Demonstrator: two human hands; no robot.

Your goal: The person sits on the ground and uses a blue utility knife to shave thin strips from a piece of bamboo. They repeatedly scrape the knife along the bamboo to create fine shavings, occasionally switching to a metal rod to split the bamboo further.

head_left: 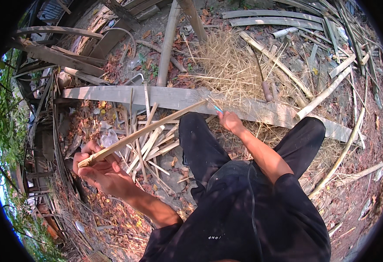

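Observation:
My left hand [98,169] is closed around the near end of a long pale bamboo strip [150,126]. The strip slants up and to the right, and its far end meets a grey wooden plank [163,97] in front of my knees. Beside that far end, my right hand [230,122] pinches a thin blue-and-white object [217,108]; most of it is hidden by the fingers, so its kind is unclear. Farther right, a tool with a brown wooden handle [267,91] and a slim, dark, curved blade [258,63] rests against the plank and shavings.
Split bamboo strips [150,146] lie in a loose pile left of my knees. Curly straw-coloured shavings [226,65] heap beyond the plank. Bamboo poles [326,94] lie at the right, and an upright post [168,48] stands ahead. Stacked old timber [56,59] fills the far left.

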